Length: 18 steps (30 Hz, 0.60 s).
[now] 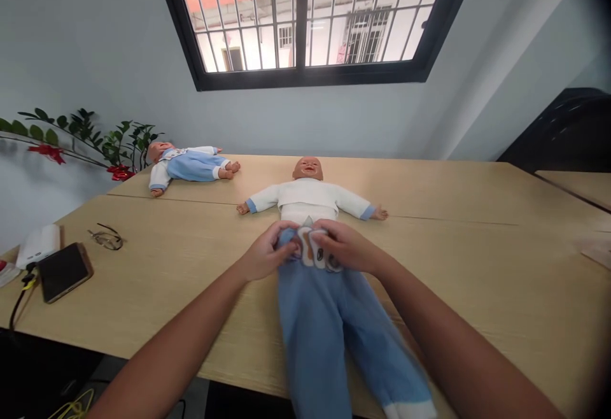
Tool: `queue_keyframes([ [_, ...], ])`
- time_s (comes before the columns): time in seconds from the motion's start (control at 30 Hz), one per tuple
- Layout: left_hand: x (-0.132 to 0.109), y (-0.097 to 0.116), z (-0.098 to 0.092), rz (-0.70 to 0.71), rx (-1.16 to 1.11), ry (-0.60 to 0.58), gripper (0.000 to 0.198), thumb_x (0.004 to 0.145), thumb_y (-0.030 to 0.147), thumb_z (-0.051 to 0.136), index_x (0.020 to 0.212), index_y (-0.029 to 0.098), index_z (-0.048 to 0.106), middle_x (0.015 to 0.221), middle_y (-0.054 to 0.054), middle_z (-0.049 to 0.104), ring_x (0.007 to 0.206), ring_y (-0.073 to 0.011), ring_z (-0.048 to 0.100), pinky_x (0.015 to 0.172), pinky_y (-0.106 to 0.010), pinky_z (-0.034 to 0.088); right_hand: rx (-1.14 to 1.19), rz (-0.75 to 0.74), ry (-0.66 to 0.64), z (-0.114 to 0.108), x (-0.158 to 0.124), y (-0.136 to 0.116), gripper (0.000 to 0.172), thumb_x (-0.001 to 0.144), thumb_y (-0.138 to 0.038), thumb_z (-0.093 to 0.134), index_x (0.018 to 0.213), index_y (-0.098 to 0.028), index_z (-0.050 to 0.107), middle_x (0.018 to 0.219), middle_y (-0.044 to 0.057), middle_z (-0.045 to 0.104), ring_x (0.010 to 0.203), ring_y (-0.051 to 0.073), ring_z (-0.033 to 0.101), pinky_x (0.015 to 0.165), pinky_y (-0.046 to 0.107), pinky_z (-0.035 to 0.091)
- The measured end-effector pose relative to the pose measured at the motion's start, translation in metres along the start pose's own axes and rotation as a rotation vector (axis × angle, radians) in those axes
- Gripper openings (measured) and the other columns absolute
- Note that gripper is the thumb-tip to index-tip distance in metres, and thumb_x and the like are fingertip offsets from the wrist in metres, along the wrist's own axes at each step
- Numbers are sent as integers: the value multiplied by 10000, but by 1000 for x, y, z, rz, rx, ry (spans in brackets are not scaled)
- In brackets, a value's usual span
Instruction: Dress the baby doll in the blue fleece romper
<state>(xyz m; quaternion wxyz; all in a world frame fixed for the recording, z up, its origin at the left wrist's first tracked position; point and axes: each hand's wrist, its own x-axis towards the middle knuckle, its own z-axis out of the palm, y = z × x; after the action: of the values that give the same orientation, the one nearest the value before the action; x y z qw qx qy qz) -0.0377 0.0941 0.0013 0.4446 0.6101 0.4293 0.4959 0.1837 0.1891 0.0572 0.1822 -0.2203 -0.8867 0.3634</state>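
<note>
A baby doll (308, 190) in a white top with blue cuffs lies on its back, arms spread wide. Blue baby trousers (315, 317) cover its lower body and stretch toward me; one leg with a white cuff hangs past the table's front edge. At the waistband, which carries a printed patch (312, 248), my left hand (268, 250) pinches the left side. My right hand (351, 247) grips the same waistband on the right. Both hands are closed on the cloth. The doll's legs are hidden by the trousers.
Another doll (191, 164), dressed in blue and white, lies at the back left beside a plant (119, 145). Glasses (107, 237), a phone (64, 272) and a white box-like device (39, 246) with a cable rest on the left of the table (477, 279). A barred window (305, 75) is ahead.
</note>
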Motion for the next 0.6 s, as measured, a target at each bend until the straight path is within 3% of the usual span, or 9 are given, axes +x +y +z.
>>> queue_keyframes([
  [0.07,-1,1,3,31,-24,-74,950,726,488,893,1509,236,418,1252,-123,649,1115,-268,640,966,-381,503,197,49,33,-3,-2,-6,363,1048,-521,445,918,-203,562,841,12,642,755,171,587,680,283,453],
  [0.13,-2,3,5,40,26,-142,1142,573,434,986,1540,249,408,1423,-151,564,1311,-330,536,1092,-417,435,300,56,88,-4,-3,-9,403,1037,-571,453,894,-204,540,821,4,629,717,157,568,653,271,450],
  [0.2,-3,6,5,-32,83,-243,965,609,478,956,1443,234,537,1387,-126,602,1308,-345,530,1091,-424,431,367,63,126,-5,-3,-10,431,1029,-599,456,873,-203,527,794,-6,602,678,142,534,620,257,433],
  [0.27,-3,8,4,-129,119,-332,627,759,565,831,1244,206,664,1175,-75,688,1125,-306,612,971,-394,485,411,87,105,-5,-3,-9,455,1014,-628,467,871,-200,528,770,-17,571,659,131,503,596,245,412],
  [0.33,-2,9,2,-149,146,-277,478,885,608,682,1104,183,694,1040,-49,689,982,-252,619,877,-348,487,425,89,7,-5,-5,-8,452,972,-639,548,957,-189,574,846,-3,600,736,140,534,646,245,438],
  [0.43,-2,9,2,-90,112,-66,484,949,619,590,1108,171,679,1049,-62,680,951,-221,603,851,-311,470,410,81,-290,-6,-7,-7,494,860,-579,736,1142,-191,619,1006,20,659,884,176,588,754,268,489],
  [0.5,-3,8,3,-104,32,-29,500,964,621,569,1152,169,669,1082,-79,684,965,-220,610,847,-302,474,385,99,-474,-9,-8,-6,423,852,-527,756,1090,-189,668,979,16,683,875,185,609,759,283,505],
  [0.53,-5,7,4,-130,-17,-50,517,968,628,557,1184,169,663,1099,-87,686,970,-222,617,838,-300,479,379,105,-502,-11,-8,-5,366,875,-517,731,1024,-186,692,941,13,691,852,186,615,752,290,511],
  [0.6,-7,7,5,-178,-100,-146,586,944,663,572,1261,175,644,1158,-103,682,1002,-237,630,833,-308,489,411,100,-425,-14,-7,-2,339,909,-515,684,943,-180,720,932,21,712,852,192,627,771,309,524],
])
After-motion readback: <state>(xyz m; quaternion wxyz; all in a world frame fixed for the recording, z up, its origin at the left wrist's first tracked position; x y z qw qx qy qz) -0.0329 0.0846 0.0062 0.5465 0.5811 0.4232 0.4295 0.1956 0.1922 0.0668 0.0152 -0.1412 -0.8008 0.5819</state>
